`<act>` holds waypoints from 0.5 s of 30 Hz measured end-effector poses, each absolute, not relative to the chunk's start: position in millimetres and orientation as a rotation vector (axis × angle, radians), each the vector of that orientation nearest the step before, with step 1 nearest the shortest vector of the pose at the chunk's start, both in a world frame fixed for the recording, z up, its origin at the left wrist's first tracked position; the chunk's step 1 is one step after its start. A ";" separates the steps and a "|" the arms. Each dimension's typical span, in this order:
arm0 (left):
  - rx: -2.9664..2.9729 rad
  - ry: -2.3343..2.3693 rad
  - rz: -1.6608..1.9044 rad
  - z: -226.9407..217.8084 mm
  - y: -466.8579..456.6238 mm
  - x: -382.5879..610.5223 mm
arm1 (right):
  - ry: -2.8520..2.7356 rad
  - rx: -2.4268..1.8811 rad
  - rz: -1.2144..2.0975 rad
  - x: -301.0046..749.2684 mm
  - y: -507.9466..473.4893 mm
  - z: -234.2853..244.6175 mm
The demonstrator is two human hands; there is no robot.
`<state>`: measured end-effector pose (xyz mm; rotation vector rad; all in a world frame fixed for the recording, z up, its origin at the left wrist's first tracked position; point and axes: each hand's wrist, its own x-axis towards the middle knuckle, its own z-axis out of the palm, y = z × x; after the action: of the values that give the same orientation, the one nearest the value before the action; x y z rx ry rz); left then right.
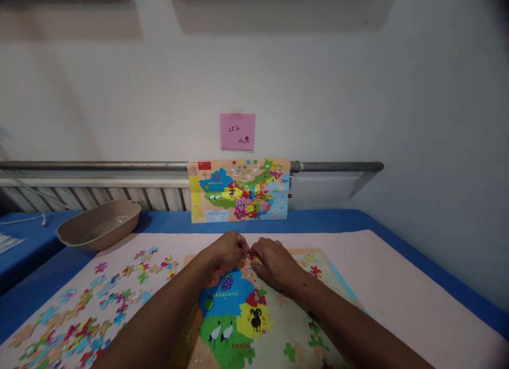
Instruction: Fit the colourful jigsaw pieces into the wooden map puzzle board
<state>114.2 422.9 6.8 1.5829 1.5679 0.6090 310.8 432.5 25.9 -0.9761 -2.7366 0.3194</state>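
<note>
A jigsaw puzzle [220, 300] of a colourful map lies partly assembled in its tray [286, 318]. Its left portion is joined, with grapes, two cranes and a dark ram printed on it. At the puzzle's upper edge my left hand [230, 248] is closed, fingertips pinched together; whatever they hold is hidden. Just beside it, my right hand [273, 260] bends its thumb and fingers around a small reddish puzzle piece [251, 257], which is mostly covered. The fingertips of both hands nearly meet. My forearms hide parts of the tray.
Many loose puzzle pieces [83, 329] spread over the pink mat [397, 284] at left. Several more, including a red piece [315, 271], lie in the tray's right part. A beige basin [99, 226] stands back left. Behind, a printed map sheet [217, 202] leans below a pipe [338, 166].
</note>
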 end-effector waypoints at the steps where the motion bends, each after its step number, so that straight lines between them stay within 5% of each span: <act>1: 1.581 1.565 0.609 6.7 422.7 113.9 | -2.742 -0.979 0.325 310.9 432.6 26.5; 15: 1.577 1.591 0.622 16.8 414.9 119.0 | -2.770 -1.018 0.314 307.9 435.6 38.3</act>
<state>119.0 414.9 16.8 1.5774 1.5906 0.6225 307.9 435.6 38.3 -1.0181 -2.7705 0.3140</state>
